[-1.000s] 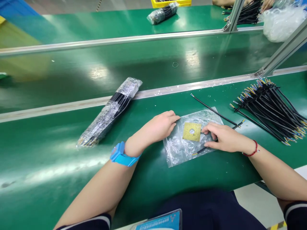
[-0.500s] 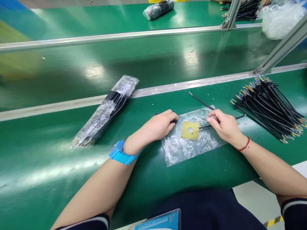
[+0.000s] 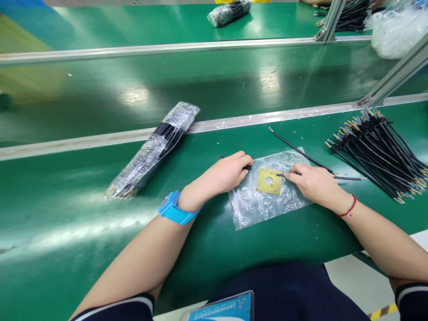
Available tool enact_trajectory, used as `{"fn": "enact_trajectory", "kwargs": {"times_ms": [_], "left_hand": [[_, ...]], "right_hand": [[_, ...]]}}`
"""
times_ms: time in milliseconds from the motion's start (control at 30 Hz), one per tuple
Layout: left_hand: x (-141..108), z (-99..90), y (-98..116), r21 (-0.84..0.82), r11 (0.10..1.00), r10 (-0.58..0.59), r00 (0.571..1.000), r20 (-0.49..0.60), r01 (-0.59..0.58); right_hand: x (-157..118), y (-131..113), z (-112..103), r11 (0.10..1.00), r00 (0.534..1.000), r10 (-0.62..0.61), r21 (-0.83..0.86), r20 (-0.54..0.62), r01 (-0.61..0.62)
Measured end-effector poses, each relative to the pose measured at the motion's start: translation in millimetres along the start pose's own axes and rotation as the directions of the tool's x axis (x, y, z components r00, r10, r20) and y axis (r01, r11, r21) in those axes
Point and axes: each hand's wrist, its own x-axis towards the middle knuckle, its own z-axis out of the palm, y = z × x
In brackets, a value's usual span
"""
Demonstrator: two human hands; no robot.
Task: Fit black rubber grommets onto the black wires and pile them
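My right hand [image 3: 309,180] is closed on a black cable [image 3: 347,178], whose stripped end reaches over a yellow square plate [image 3: 263,187] with a round hole. That plate lies on a clear plastic bag [image 3: 257,211] on the green bench. To the left, my left hand [image 3: 230,171] is closed around a small black object [image 3: 248,168]; most of it is covered by the fingers, so its kind cannot be made out. Just beyond my right hand another black cable [image 3: 294,148] with bare wire ends lies slantwise, partly across the bag.
On the right lies a pile of black cables [image 3: 377,147] with coloured wire ends. A plastic-wrapped cable bundle [image 3: 154,151] rests at left against a metal rail [image 3: 240,122]. Another wrapped bundle [image 3: 229,13] and a white plastic bag [image 3: 399,33] are farther back, near a metal post [image 3: 394,73].
My right hand has taken hold of the cable by its left end and shifted it rightward, so its tip is now over the plate's right edge. My left hand keeps its grip.
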Motion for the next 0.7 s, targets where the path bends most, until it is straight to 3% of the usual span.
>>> {"fn": "enact_trajectory", "kwargs": {"times_ms": [100, 200, 267, 333, 467, 600, 700], "left_hand": [[-1, -1.9, 2, -0.115, 0.993, -0.013, 0.997, -0.082, 0.004], [0, -0.9, 6, -0.406, 0.914, -0.068, 0.983, -0.172, -0.008], [2, 3.0, 9, -0.639, 0.769, -0.130, 0.973, -0.188, -0.021], [5, 8.6, 12, -0.829, 0.558, -0.189, 0.970, -0.152, -0.022], [7, 16.6, 18, -0.983, 0.184, -0.206, 0.978, -0.037, 0.002], [5, 15.1, 25, -1.000, -0.012, -0.180, 0.983, 0.030, 0.028], [4, 12.6, 29, -0.998, -0.061, -0.176, 0.984, 0.036, 0.025]], "right_hand": [[1, -5, -2, 0.998, 0.998, 0.034, -0.053, 0.044, -0.032], [1, -6, 0, 0.995, 0.991, 0.096, 0.013, 0.090, -0.098], [0, -5, 1, 0.983, 0.988, 0.135, 0.113, 0.078, -0.143], [-1, -2, 1, 0.954, 0.983, 0.183, 0.245, -0.006, -0.176], [-2, -1, -5, 0.883, 0.945, 0.228, 0.459, -0.236, -0.098], [-2, -5, -6, 0.885, 0.925, 0.196, 0.464, -0.326, -0.025], [-1, -7, -1, 0.898, 0.930, 0.206, 0.438, -0.304, -0.055]]}}
